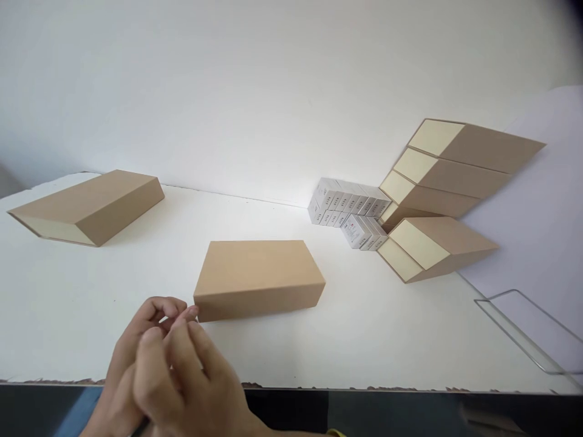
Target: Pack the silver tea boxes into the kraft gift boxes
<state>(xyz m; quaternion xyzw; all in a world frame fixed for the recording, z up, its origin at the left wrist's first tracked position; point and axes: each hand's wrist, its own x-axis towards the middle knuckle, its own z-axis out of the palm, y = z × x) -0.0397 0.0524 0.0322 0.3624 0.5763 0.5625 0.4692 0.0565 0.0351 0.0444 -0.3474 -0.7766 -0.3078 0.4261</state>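
Note:
My left hand point(130, 347) and my right hand point(197, 381) are close together over the front of the white table, the right one partly covering the left. The fingers of both are curled and pressed together. Whatever is between them is hidden or too small to name; a dark sliver shows beneath the right hand. Just beyond the fingertips lies a closed brown cardboard box point(259, 267), its long side facing me. Its front left corner is right by my left fingers, and I cannot tell whether they touch.
Another brown box point(91, 203) lies at the far left. Small white printed cartons point(344, 203) stand in rows by the wall, against stacked brown boxes point(449, 167) on the right. A bent metal wire frame point(514, 334) is at the right edge. The table's front edge point(364, 388) is chipped.

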